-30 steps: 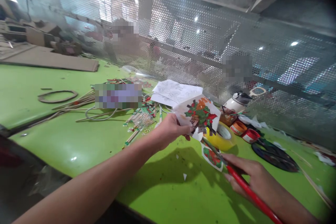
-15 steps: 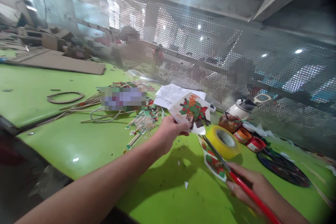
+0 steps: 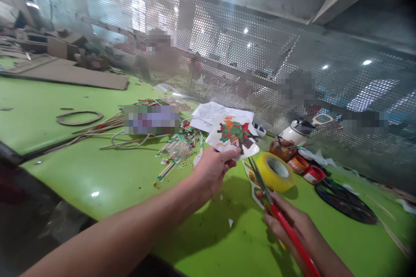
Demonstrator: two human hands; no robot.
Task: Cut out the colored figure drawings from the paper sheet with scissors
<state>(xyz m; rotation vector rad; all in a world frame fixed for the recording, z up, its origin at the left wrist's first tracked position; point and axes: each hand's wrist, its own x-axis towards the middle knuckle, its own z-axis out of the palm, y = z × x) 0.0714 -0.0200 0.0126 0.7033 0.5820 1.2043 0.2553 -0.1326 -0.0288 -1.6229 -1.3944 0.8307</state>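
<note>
Pinched in my left hand (image 3: 214, 166) is a piece of white paper (image 3: 212, 138) bearing a painted picture in green, red, orange and brown. My right hand (image 3: 292, 220) grips scissors (image 3: 295, 233) with red handles, their metal blades pointing up toward the paper's lower edge. The blade tips are slightly apart and close to the paper; whether they touch it I cannot tell. Under the blades, another painted paper cutout (image 3: 256, 190) lies on the green table (image 3: 130, 199), partly hidden by my right hand. Small white scraps (image 3: 230, 223) lie below my left hand.
A yellow tape roll (image 3: 276, 173) sits right of the scissors. Behind it are red and orange paint pots (image 3: 313, 175), a dark palette (image 3: 344, 203) and a white kettle-like container (image 3: 295, 132). Sticks and beads (image 3: 182, 149) lie left, cardboard (image 3: 71, 73) farther back. A perforated screen (image 3: 227, 56) borders the table.
My left hand has tilted the painted paper flatter. My right hand and the scissors have shifted left and slightly up, covering more of the cutout on the table.
</note>
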